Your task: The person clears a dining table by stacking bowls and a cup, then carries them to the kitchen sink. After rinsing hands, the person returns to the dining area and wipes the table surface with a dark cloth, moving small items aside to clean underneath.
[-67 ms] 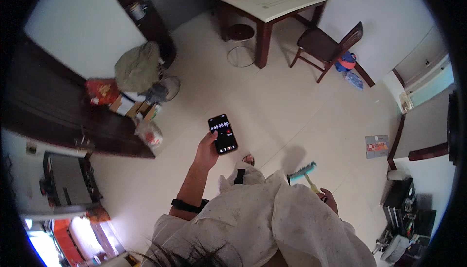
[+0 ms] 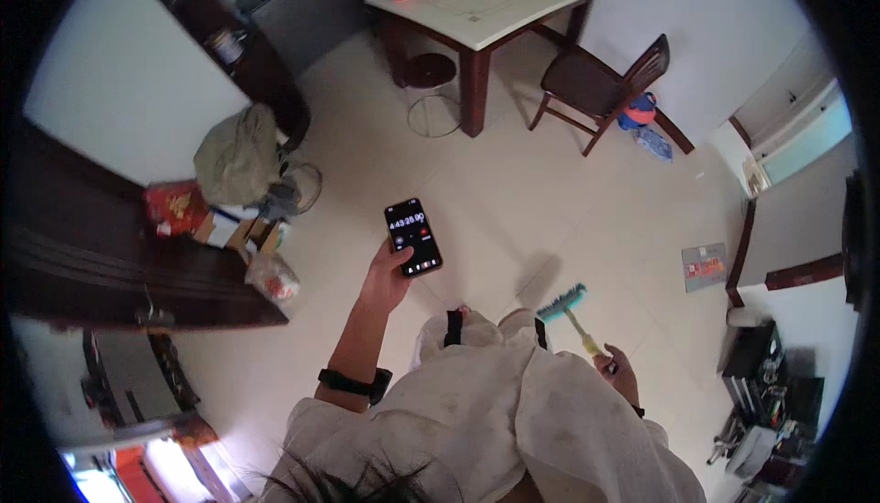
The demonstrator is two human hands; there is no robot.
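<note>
In front of me, my left hand point(image 2: 389, 276) grips a dark phone point(image 2: 413, 239), thumb across the lower part of its lit screen, which shows a running timer. Lower right, my right hand point(image 2: 616, 370) is closed round the pale yellow handle of a brush point(image 2: 563, 303). Its teal head with dark bristles points up and left, away from me, above the tiled floor. A black band circles my left forearm, and my loose light-coloured clothing fills the lower middle.
Ahead stands a light-topped table point(image 2: 486, 17) with bowls and trays, a round stool point(image 2: 430, 70) by it. A dark wooden chair point(image 2: 596, 86) is to its right. Bags and boxes point(image 2: 243, 228) lie by the left door. A grey mat-like sheet point(image 2: 704, 267) lies on the right floor.
The view has shifted slightly, so the room slides left. The phone sits a little higher and further left; the brush head shows slightly higher. Both hands keep hold.
</note>
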